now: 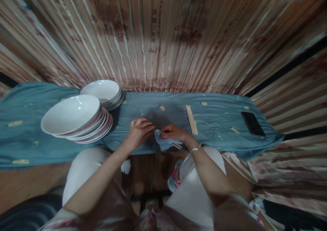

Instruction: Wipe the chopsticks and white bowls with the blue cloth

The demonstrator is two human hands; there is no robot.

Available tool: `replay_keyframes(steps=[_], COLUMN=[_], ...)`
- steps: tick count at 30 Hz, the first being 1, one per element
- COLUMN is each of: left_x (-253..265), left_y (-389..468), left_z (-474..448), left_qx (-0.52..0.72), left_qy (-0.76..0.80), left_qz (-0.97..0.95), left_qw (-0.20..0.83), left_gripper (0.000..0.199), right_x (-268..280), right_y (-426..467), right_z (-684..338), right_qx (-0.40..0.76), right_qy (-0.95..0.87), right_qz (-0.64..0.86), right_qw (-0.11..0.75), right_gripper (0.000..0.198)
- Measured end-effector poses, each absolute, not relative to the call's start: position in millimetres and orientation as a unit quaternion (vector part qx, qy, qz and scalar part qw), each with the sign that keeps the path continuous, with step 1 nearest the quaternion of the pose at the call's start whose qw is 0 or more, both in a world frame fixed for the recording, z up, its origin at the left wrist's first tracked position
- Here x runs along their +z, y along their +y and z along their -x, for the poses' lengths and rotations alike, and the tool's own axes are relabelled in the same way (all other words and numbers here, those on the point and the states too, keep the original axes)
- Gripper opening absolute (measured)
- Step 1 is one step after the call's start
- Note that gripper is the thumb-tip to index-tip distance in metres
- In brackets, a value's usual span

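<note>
My right hand (175, 133) is closed on a crumpled light blue cloth (164, 143), with the thumb and fingers pressed into it. The ends of a few chopsticks (177, 146) stick out from under the cloth on its right side; the rest of their length is covered. Just left of the cloth is my left hand (139, 131), its fingers bent and drawn together; whether the fingertips pinch a chopstick end is too small to tell. A row of bare wooden chopsticks (191, 119) lies on the table beyond my right hand.
A stack of white bowls (74, 113) with reddish rims stands on the left, in front of a second bowl stack (103, 91). A black phone (252, 124) lies near the right end of the green-blue tablecloth (217, 117). Behind hangs a pleated curtain (158, 37).
</note>
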State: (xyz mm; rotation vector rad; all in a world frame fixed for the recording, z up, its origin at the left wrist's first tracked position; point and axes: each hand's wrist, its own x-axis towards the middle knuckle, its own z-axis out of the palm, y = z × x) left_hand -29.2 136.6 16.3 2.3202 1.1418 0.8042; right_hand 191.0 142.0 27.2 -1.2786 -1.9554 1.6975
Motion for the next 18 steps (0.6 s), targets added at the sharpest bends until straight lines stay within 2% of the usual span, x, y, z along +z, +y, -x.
replay_keyframes(steps=[5,11,18], left_x=[17.0,14.0,11.4], left_y=[135.0,131.9,141.4], left_z=[29.3,32.9,55.4], left_qx=[0.236,0.201,0.235], left_qy=[0.403,0.380,0.405], left_qz=[-0.857,-0.881,-0.865], left_qw=[0.217,0.196,0.181], left_gripper=[0.012,0.016,0.016], right_x=[26.2,30.9,37.3], right_y=[138.7,134.4,139.3], right_z=[-196.7,-203.8,-224.4], right_qx=[0.567,0.575,0.591], right_qy=[-0.687,-0.682,-0.642], right_qz=[0.444,0.448,0.480], right_qw=[0.098,0.062,0.088], right_gripper=[0.023,0.020,0.026])
